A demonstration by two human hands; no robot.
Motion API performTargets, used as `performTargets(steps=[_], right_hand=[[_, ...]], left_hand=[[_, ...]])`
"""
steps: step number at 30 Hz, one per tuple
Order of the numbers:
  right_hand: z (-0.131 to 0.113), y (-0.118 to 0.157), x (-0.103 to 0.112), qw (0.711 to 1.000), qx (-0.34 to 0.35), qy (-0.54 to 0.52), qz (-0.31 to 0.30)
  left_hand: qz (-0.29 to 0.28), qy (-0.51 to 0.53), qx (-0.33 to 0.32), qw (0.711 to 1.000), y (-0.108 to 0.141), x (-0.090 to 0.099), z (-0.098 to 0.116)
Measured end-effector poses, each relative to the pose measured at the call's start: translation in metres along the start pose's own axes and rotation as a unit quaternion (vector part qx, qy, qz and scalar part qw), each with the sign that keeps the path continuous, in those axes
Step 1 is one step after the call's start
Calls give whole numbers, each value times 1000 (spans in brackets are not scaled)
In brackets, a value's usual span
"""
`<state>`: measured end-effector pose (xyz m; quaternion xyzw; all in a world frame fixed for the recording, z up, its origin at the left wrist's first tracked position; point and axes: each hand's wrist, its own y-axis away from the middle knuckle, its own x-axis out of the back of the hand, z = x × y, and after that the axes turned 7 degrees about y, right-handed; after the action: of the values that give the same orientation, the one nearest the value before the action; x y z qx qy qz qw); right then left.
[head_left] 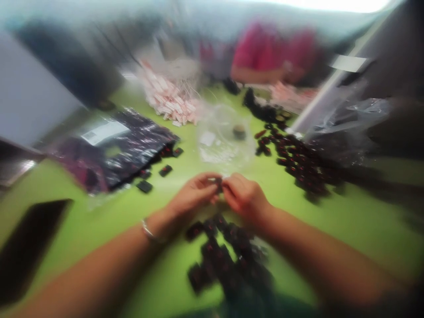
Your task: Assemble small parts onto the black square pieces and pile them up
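Both hands meet above the green table, closed around one small dark piece (219, 183). My left hand (195, 191) pinches it from the left, thumb along its near side. From the right, the fingers of my right hand (245, 194) press on the same piece, and a whitish speck shows at their tips; blur hides what it is. Beneath and nearer to me lies a loose pile of black blocks with red marks (220, 258). Just beyond the hands sits a clear plastic bag (225, 132) with small white parts and a dark round item on it.
At left lies a shiny plastic bag of black blocks (132, 137), some spilled beside it. Behind it is a heap of pinkish-white pieces (172, 104). More black blocks (298, 163) spread at right near clear plastic wrap (357, 123). A person in pink (265, 53) sits opposite.
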<state>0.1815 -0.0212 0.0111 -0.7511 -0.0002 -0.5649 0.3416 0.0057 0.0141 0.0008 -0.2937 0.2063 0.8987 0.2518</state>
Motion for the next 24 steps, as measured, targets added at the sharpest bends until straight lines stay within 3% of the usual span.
performTargets(steps=[6, 11, 16, 19, 22, 24], right_hand=[[-3, 4, -2, 998, 13, -50, 21], [-6, 2, 5, 990, -7, -138, 13], [13, -8, 10, 953, -109, -279, 36], [27, -12, 8, 961, -168, -220, 11], [34, -11, 2, 985, -96, -113, -91], [33, -9, -1, 986, -51, -46, -150]], left_hand=[[36, 43, -9, 998, 0, -4, 10], [18, 44, -19, 999, 2, -6, 16], [30, 46, -67, 996, 0, -5, 22], [54, 45, -71, 995, -2, -2, 21], [61, 44, -61, 995, -3, 0, 19], [62, 44, -55, 996, -3, 0, 17]])
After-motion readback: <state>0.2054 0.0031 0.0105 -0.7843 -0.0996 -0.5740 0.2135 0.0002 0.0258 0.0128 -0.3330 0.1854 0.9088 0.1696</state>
